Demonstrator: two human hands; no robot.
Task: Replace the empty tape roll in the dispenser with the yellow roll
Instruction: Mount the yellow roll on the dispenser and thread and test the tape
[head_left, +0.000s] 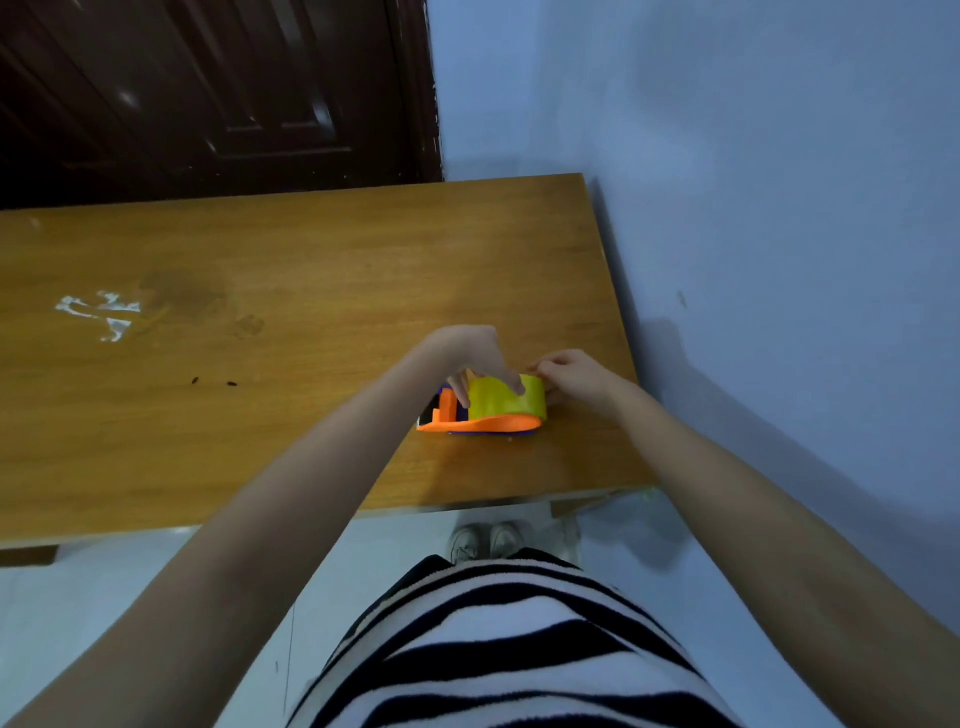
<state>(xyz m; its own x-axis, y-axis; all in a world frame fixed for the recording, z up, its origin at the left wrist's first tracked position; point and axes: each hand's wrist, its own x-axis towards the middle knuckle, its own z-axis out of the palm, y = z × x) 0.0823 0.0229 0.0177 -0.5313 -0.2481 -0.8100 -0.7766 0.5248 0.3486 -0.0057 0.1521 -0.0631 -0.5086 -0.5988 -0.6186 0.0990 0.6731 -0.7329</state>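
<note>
An orange tape dispenser (470, 423) lies on the wooden table (291, 291) near its right front corner. A yellow tape roll (501, 401) sits in the dispenser, standing on edge. My left hand (475, 356) comes down from above with its fingers and thumb gripping the roll's top and left side. My right hand (569, 375) pinches the roll's right edge with its fingertips. The dispenser's far side and the roll's core are hidden behind my hands. No empty roll is visible.
A white scuff (101, 314) and a dark stain (182, 296) mark the table's left part. A dark wooden door (208, 88) stands behind the table; a blue wall (753, 208) runs along its right edge. My feet (485, 540) show below the front edge.
</note>
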